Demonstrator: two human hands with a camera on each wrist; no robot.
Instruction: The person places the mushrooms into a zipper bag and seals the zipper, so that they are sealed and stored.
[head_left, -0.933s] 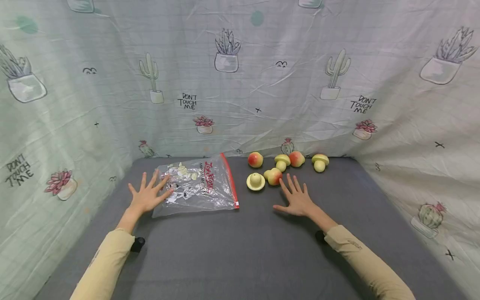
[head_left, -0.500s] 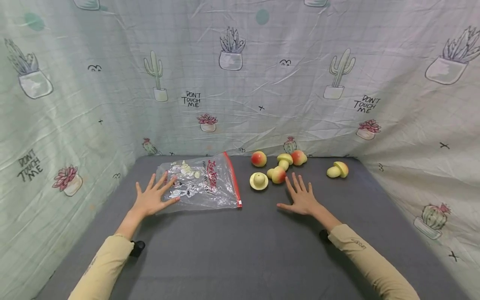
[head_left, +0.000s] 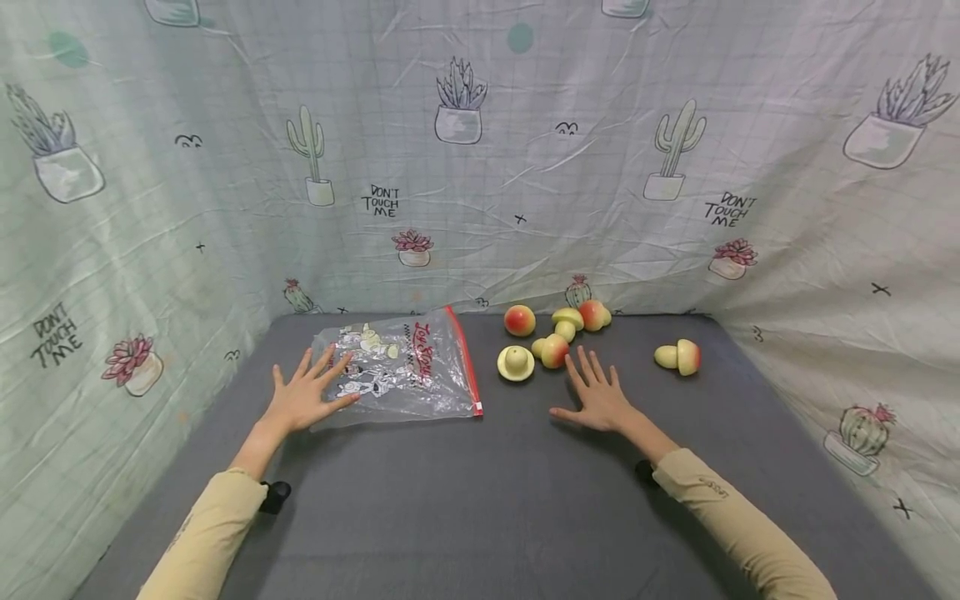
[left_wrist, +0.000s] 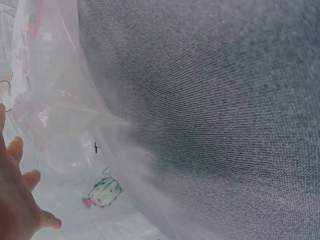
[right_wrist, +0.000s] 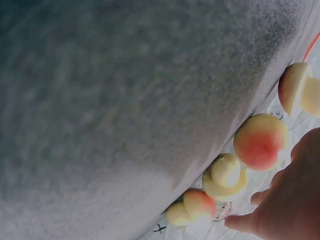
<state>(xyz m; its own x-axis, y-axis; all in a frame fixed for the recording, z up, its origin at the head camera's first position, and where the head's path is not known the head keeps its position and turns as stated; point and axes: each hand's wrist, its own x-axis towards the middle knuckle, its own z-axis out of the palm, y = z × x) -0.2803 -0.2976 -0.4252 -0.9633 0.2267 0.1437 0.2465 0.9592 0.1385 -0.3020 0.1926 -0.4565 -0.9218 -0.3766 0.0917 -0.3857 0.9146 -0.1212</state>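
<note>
Fingers spread, my left hand [head_left: 302, 397] lies over the left edge of a clear zip bag [head_left: 431, 400] with cartoon figures, red lettering and a red zip strip. In the left wrist view, that hand's fingers [left_wrist: 31, 179] show beside the clear plastic. My right hand [head_left: 597, 403] is also spread flat, holding nothing, just in front of a group of toy mushrooms. Its fingertips are close to one mushroom [head_left: 554, 351] with a red and yellow cap. Another mushroom [head_left: 516, 363] sits cap down to the left, stem up. Apart on the right, one mushroom [head_left: 687, 357] lies on its side.
Behind those, more mushrooms [head_left: 520, 320] stand or lie near the back edge of the grey table [head_left: 480, 500]. A pale curtain [head_left: 517, 167] printed with potted cacti hangs at the back and both sides.
The far-right mushroom has rolled to the right and nearer, its cap now facing right. Both hands keep their places, and the head view has shifted slightly.
</note>
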